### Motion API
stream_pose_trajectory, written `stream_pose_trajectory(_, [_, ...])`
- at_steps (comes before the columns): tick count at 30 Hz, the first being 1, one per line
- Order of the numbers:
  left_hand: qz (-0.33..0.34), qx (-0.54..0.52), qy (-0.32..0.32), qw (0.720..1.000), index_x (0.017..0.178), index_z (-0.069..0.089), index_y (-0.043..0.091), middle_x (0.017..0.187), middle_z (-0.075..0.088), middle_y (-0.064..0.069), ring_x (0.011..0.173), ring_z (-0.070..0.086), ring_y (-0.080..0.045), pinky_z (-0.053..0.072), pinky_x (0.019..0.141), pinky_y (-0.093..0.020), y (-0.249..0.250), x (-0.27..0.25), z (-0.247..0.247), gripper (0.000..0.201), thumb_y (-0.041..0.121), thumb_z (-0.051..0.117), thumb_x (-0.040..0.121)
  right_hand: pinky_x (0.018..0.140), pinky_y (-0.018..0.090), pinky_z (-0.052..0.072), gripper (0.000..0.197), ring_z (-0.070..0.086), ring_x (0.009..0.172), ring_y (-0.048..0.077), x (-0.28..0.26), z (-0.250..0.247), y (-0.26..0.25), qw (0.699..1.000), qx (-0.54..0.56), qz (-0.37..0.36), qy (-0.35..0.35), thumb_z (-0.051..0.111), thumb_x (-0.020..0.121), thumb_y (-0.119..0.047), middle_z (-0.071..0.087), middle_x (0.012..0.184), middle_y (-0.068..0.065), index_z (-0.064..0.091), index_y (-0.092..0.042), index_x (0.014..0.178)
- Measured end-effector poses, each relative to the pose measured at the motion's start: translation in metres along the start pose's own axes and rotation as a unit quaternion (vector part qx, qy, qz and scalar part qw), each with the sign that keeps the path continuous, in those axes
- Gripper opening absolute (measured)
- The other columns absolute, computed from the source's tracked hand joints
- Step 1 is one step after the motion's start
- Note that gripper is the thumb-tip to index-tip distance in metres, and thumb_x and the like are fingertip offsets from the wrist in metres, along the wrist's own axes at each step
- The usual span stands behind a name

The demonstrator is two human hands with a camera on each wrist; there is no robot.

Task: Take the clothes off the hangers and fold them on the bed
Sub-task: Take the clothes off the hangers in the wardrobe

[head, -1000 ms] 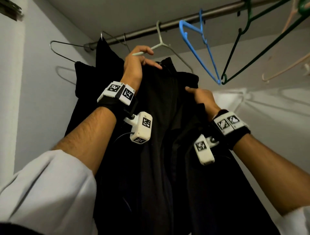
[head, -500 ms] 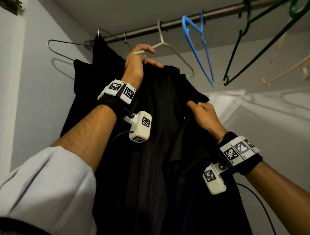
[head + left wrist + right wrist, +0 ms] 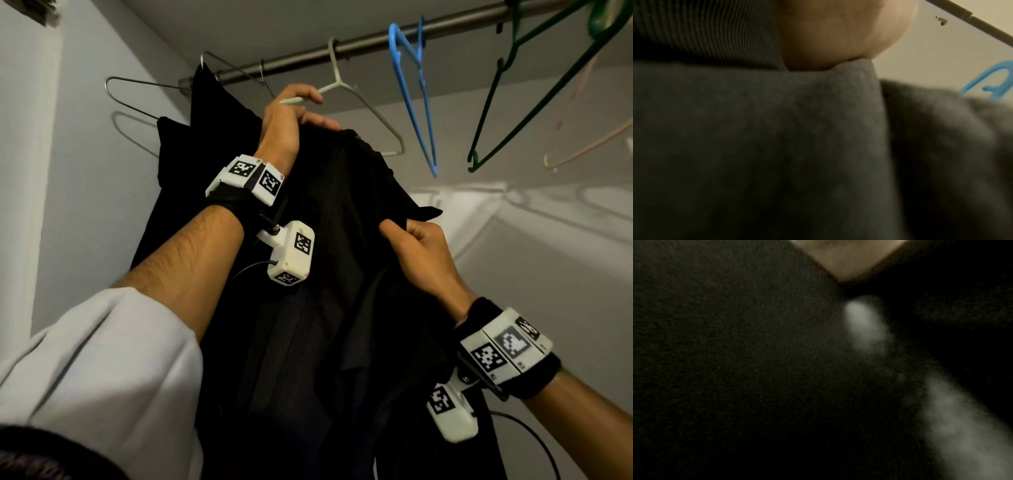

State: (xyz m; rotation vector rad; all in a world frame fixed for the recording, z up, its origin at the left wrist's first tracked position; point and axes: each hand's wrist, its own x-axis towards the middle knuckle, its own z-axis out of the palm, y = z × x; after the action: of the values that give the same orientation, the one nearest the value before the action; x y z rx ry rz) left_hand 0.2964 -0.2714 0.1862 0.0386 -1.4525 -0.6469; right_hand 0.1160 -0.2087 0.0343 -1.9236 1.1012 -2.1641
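One black garment (image 3: 325, 274) is hung from the rail (image 3: 359, 42) – its top and the pale hanger (image 3: 363, 102) are clutched by the left hand (image 3: 291, 123), a fold is pinched by the right hand (image 3: 421, 253) – one blue hanger (image 3: 411, 96), one green hanger (image 3: 513, 85) and two wire hangers (image 3: 137, 99) are seen alongside.

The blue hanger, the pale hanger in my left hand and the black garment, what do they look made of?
Blue hanger: likely moulded plastic, flat glossy strips. Pale hanger: thin rod, coated wire or plastic; unclear. Black garment: soft matte fabric, draping in folds; fine-textured in the left wrist view.
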Motion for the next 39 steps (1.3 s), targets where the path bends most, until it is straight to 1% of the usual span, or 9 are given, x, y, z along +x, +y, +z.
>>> stream_pose_trajectory(7, [0.002, -0.003, -0.006, 1.0, 0.093, 0.063, 0.009, 0.073, 0.072, -0.025, 0.077, 0.07, -0.038, 0.058, 0.084, -0.043, -0.001, -0.002, 0.0, 0.04, -0.009, 0.027, 0.088, 0.052, 0.026, 0.033, 0.047, 0.039, 0.049, 0.008, -0.021, -0.002, -0.006, 0.999, -0.021, -0.001, -0.029, 0.061, 0.092, -0.021, 0.041, 0.049, -0.005, 0.042, -0.019, 0.049])
stream_pose_trajectory(11, [0.013, 0.017, -0.005, 1.0, 0.094, 0.062, 0.008, 0.067, 0.071, -0.018, 0.069, 0.071, -0.027, 0.057, 0.073, -0.029, 0.001, -0.007, 0.002, 0.037, -0.011, 0.032, 0.086, 0.067, 0.035, 0.046, 0.054, 0.061, 0.064, 0.021, -0.01, -0.008, 0.002, 0.997, 0.007, 0.077, -0.01, 0.068, 0.077, -0.045, 0.064, 0.069, 0.015, 0.064, 0.008, 0.084])
stream_pose_trajectory(14, [0.022, 0.036, -0.006, 0.999, 0.099, 0.061, 0.006, 0.066, 0.07, -0.016, 0.064, 0.071, -0.019, 0.055, 0.068, -0.022, 0.003, -0.01, -0.001, 0.035, -0.012, 0.035, 0.085, 0.09, 0.033, 0.056, 0.049, 0.076, 0.093, 0.019, 0.01, -0.021, -0.003, 0.971, 0.142, 0.183, -0.052, 0.076, 0.082, -0.049, 0.079, 0.099, 0.005, 0.077, -0.009, 0.111])
stream_pose_trajectory(18, [0.013, 0.025, -0.007, 1.0, 0.098, 0.061, 0.008, 0.066, 0.071, -0.016, 0.07, 0.071, -0.023, 0.056, 0.075, -0.027, 0.004, -0.011, 0.002, 0.035, -0.011, 0.036, 0.083, 0.045, 0.015, 0.048, 0.072, 0.064, 0.044, 0.009, 0.025, -0.028, -0.021, 0.932, 0.246, 0.245, -0.108, 0.046, 0.103, -0.053, 0.063, 0.047, -0.001, 0.071, -0.014, 0.048])
stream_pose_trajectory(20, [0.009, 0.012, -0.003, 1.0, 0.094, 0.062, 0.009, 0.067, 0.071, -0.019, 0.07, 0.071, -0.026, 0.055, 0.075, -0.03, 0.003, -0.009, 0.002, 0.037, -0.012, 0.033, 0.083, 0.043, 0.017, 0.049, 0.077, 0.064, 0.041, 0.012, 0.032, -0.024, -0.032, 0.916, 0.275, 0.27, -0.113, 0.045, 0.1, -0.062, 0.062, 0.046, 0.0, 0.07, -0.014, 0.045])
stream_pose_trajectory(26, [-0.005, 0.0, 0.012, 1.0, 0.096, 0.063, 0.01, 0.073, 0.07, -0.026, 0.075, 0.068, -0.032, 0.056, 0.073, -0.031, 0.004, -0.011, 0.005, 0.039, -0.01, 0.031, 0.085, 0.083, 0.036, 0.063, 0.064, 0.076, 0.099, 0.026, 0.056, 0.007, -0.054, 0.926, 0.25, 0.239, -0.152, 0.055, 0.095, -0.066, 0.077, 0.109, 0.013, 0.072, -0.013, 0.125])
stream_pose_trajectory(31, [0.007, 0.014, 0.018, 1.0, 0.094, 0.062, 0.011, 0.066, 0.069, -0.021, 0.066, 0.066, -0.027, 0.054, 0.075, -0.031, 0.002, -0.007, 0.001, 0.036, -0.008, 0.032, 0.088, 0.104, 0.044, 0.055, 0.073, 0.072, 0.112, 0.03, 0.069, 0.034, -0.045, 0.937, 0.232, 0.213, -0.148, 0.083, 0.078, -0.05, 0.074, 0.122, 0.013, 0.063, -0.011, 0.137])
stream_pose_trajectory(33, [0.01, 0.013, 0.014, 1.0, 0.097, 0.061, 0.008, 0.07, 0.067, -0.027, 0.063, 0.067, -0.026, 0.055, 0.071, -0.031, 0.002, -0.01, 0.003, 0.036, -0.009, 0.031, 0.087, 0.099, 0.041, 0.057, 0.081, 0.075, 0.103, 0.027, 0.073, 0.033, -0.034, 0.951, 0.196, 0.218, -0.093, 0.094, 0.063, -0.045, 0.077, 0.113, 0.009, 0.067, -0.012, 0.132])
stream_pose_trajectory(39, [0.018, 0.021, 0.03, 0.999, 0.09, 0.063, 0.01, 0.077, 0.068, -0.023, 0.077, 0.069, -0.032, 0.057, 0.081, -0.039, -0.006, -0.003, 0.002, 0.04, -0.016, 0.034, 0.085, 0.063, 0.014, 0.054, 0.016, 0.07, 0.076, 0.007, 0.049, 0.026, -0.018, 0.984, 0.08, 0.156, -0.01, 0.08, 0.083, -0.012, 0.076, 0.088, -0.002, 0.077, -0.008, 0.097])
